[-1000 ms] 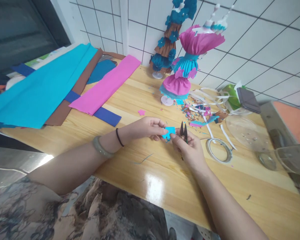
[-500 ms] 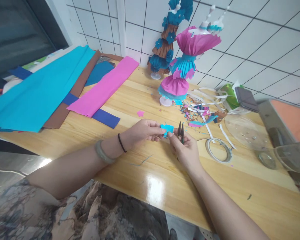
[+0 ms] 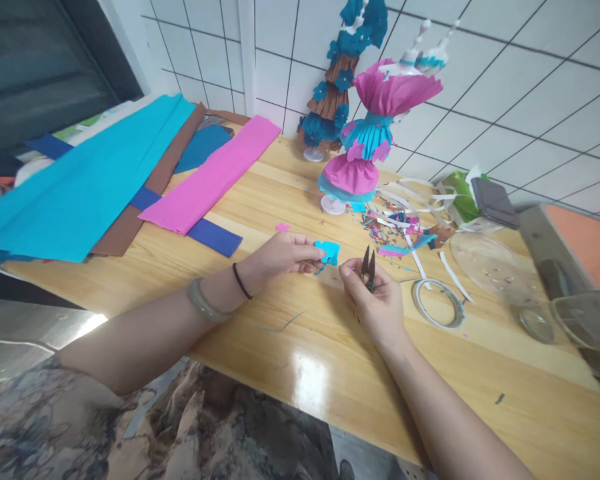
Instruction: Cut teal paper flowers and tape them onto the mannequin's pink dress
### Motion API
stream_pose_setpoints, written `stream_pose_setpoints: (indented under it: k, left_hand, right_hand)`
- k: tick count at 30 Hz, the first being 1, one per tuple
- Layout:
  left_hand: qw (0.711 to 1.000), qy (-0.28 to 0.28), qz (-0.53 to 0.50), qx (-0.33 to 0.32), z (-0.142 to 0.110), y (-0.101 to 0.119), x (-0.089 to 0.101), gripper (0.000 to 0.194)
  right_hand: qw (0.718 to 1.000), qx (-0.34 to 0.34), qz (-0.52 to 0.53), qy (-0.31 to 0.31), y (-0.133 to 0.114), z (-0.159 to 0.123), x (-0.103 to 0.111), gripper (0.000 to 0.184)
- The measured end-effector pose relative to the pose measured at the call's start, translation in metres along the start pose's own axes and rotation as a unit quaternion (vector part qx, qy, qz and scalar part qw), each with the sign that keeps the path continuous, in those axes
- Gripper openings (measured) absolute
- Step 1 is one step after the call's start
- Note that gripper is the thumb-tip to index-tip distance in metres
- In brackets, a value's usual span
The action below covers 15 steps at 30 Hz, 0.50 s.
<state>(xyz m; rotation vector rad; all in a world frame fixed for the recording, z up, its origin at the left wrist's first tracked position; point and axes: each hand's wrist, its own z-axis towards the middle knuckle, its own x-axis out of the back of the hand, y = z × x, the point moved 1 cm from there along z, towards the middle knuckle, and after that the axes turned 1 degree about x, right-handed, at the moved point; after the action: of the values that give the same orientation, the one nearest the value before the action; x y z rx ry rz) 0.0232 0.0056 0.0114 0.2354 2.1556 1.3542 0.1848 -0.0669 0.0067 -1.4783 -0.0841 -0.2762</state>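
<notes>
Off comes your right hand [image 3: 379, 293] from the blue paper [image 3: 332, 253], its gripped scissors [image 3: 371, 268] now clear; your left hand [image 3: 283, 257] alone pinches the sheet, left of them, above the worktop [image 3: 365, 393].

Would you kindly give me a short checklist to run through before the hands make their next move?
1. Blue paper piece held: ok, pinched in the left hand.
2. Scissors in hand: ok, held in the right hand, blades pointing away from the person.
3. Scissor blades closed: not ok, the tips stand slightly apart.
4. Right hand apart from the blue paper piece: ok, a gap shows between them.
5. Loose scraps gathered off the table: not ok, they lie beyond the right hand.
6. Lower edge of the blue paper piece cut cleanly: cannot tell, too small to make out.
</notes>
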Motion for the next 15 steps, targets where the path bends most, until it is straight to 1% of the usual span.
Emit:
stream_pose_setpoints:
  k: [1,2,3,4,6,8,9,11,15]
  left_hand:
    - [1.0,-0.001,-0.006,0.002,0.0,-0.001,-0.001,0.009]
    - [1.0,-0.001,-0.011,0.002,0.0,-0.002,-0.001,0.009]
    - [1.0,-0.001,-0.016,0.0,0.001,-0.003,-0.001,0.009]
    - [1.0,0.001,-0.02,-0.005,0.001,-0.003,-0.001,0.009]
    - [1.0,0.009,-0.017,-0.021,0.002,-0.005,0.0,0.01]
    - [0.999,0.022,-0.007,-0.043,0.003,-0.005,0.001,0.012]
    - [0.998,0.028,-0.005,-0.051,0.003,-0.005,0.002,0.012]
    - [0.998,0.034,-0.018,-0.058,0.003,-0.006,0.003,0.012]
    - [0.995,0.016,-0.08,-0.054,0.001,-0.005,0.0,0.014]
  right_hand:
    - [1.0,0.001,-0.003,0.014,0.0,-0.001,0.0,0.027]
    - [1.0,-0.004,-0.002,0.015,0.0,-0.001,-0.001,0.027]
    - [1.0,-0.011,0.0,0.003,0.0,-0.002,-0.002,0.027]
    - [1.0,-0.017,0.003,-0.022,0.0,-0.002,-0.002,0.028]
    - [0.994,-0.041,0.034,-0.096,0.0,-0.003,-0.005,0.031]
    - [0.977,-0.082,0.104,-0.169,0.002,-0.005,-0.01,0.037]
    - [0.965,-0.104,0.145,-0.192,0.003,-0.006,-0.012,0.039]
    - [0.945,-0.138,0.213,-0.208,0.004,-0.007,-0.016,0.04]
    - [0.924,-0.168,0.286,-0.191,0.002,-0.008,-0.021,0.033]
